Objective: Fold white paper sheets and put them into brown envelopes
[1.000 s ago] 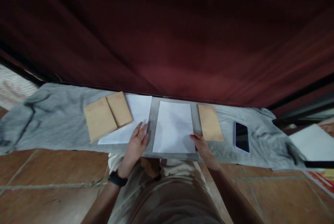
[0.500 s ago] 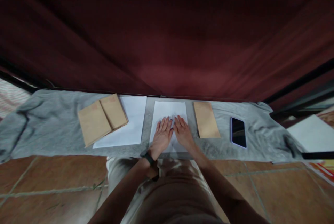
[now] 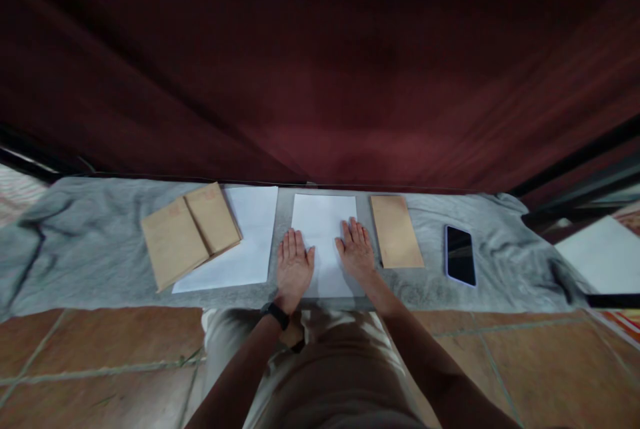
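A white sheet of paper point(image 3: 324, 216) lies flat in front of me on the grey cloth. My left hand point(image 3: 295, 266) rests palm down over its left edge, fingers stretched out and thumb apart. Over the right edge of the sheet lies my right hand point(image 3: 357, 249), also flat, with its fingers spread. Neither hand grips anything. Just right of my right hand is a single brown envelope point(image 3: 397, 232). To the left, several brown envelopes point(image 3: 177, 239) overlap on top of more white paper point(image 3: 255, 236).
The grey cloth point(image 3: 100, 242) covers a narrow surface against a dark red fabric wall point(image 3: 320, 96). A phone point(image 3: 460, 256) in a purple case lies at right. A white sheet or board point(image 3: 605, 256) sits beyond the right end. Tiled floor point(image 3: 125, 349) shows below.
My hands have moved apart from the middle of the sheet. The left went to the left edge, the right slightly to the right edge. More of the white sheet shows between them.
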Tool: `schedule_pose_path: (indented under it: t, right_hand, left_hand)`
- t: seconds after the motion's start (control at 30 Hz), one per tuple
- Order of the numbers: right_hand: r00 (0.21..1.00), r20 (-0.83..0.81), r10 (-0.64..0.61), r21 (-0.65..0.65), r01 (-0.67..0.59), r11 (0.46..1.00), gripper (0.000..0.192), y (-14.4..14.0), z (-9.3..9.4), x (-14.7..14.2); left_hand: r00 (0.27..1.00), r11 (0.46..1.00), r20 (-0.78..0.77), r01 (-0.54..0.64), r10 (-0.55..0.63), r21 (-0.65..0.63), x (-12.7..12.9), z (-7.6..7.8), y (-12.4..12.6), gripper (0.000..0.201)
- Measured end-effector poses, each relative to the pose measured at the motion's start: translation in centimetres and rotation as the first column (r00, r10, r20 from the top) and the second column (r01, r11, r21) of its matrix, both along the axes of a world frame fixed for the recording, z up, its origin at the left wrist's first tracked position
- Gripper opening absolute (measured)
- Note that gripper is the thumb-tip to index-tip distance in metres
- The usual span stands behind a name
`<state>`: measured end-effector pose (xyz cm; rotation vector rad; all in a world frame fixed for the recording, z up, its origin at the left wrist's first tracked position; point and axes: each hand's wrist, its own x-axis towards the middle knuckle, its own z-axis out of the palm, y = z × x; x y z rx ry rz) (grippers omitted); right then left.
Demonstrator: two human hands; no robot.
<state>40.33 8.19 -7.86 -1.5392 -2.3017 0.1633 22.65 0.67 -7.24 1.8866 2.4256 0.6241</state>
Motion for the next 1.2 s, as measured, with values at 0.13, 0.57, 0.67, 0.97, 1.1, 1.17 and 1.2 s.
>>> schedule_pose_path:
  t: [0.13,0.57,0.67,0.97,1.1,1.17,1.2]
  right_hand:
    - [1.000,-0.001,0.004,0.015,-0.004,1.000,0.059,0.0,-0.2,-0.2]
    - [0.997,0.013,0.071,-0.033,-0.071,0.997,0.053,-2.2,0.7,-0.6]
    - [0.983,0.034,0.182,-0.025,-0.181,0.983,0.050,-4.1,0.6,-0.8]
    - [0.998,-0.057,0.014,0.001,-0.014,1.000,0.052,-3.6,0.2,1.4]
    - [0.966,-0.191,-0.177,-0.107,0.158,0.982,0.054,-1.7,0.8,1.2]
    - [0.919,-0.292,-0.265,-0.222,0.204,0.953,0.056,-0.7,1.4,1.1]
    - [0.886,-0.344,-0.311,-0.284,0.217,0.934,0.056,-0.3,1.7,1.1]
  left_hand:
    - [1.000,1.000,0.024,-0.003,0.003,0.020,0.2,0.0,-0.1,0.066]
    - [0.963,0.995,0.251,-0.096,0.095,-0.006,-1.1,1.0,0.6,0.057]
    - [0.910,0.987,0.385,-0.156,0.153,-0.023,-1.7,1.8,1.7,0.052]
    - [0.653,0.943,0.698,-0.318,0.295,-0.100,-3.8,2.3,4.4,0.045]
    - [0.499,0.927,0.811,-0.350,0.305,-0.133,-4.7,2.5,5.1,0.039]
    - [0.431,0.927,0.856,-0.351,0.285,-0.132,-4.9,2.8,5.1,0.035]
    - [0.401,0.929,0.875,-0.347,0.272,-0.130,-4.9,3.0,5.0,0.033]
